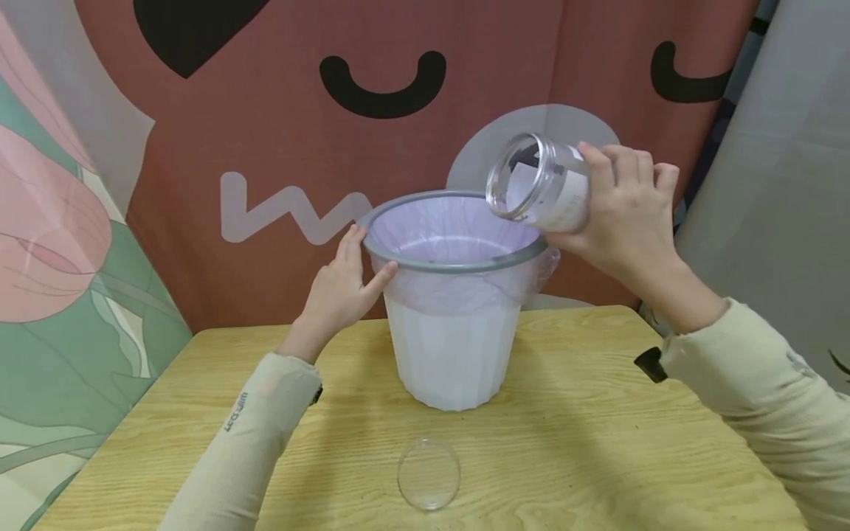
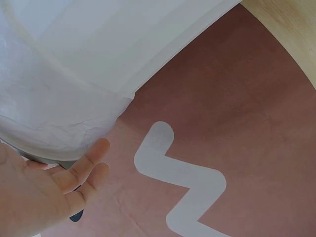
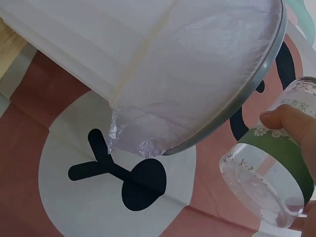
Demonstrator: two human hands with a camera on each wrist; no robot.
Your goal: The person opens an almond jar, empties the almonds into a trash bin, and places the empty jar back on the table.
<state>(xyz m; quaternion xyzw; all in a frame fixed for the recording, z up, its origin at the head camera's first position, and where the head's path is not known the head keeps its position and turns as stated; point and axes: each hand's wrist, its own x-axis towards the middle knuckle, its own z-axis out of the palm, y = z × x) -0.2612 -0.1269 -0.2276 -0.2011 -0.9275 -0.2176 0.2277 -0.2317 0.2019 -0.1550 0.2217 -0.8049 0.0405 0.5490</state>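
Note:
A white trash bin [image 1: 454,354] with a grey rim [image 1: 458,267] stands upright, lined with a thin translucent plastic bag [image 1: 438,287] folded over its outside. My right hand [image 1: 631,203] grips a clear jar [image 1: 564,193], tipped with its uncapped mouth over the right side of the rim. In the right wrist view, the jar [image 3: 261,185] has a green band with white daisies, and small dark specks cling near its base. Against the left of the rim rests my left hand [image 1: 339,291], fingers extended and thumb at the front. The left wrist view shows those fingers [image 2: 81,173] loosely spread.
A clear round lid [image 1: 429,473] lies on the wooden table [image 1: 332,457] in front of the bin. Close behind the table hangs a printed cloth [image 1: 279,133] with cartoon shapes. A pale grey curtain [image 1: 783,184] is at the right.

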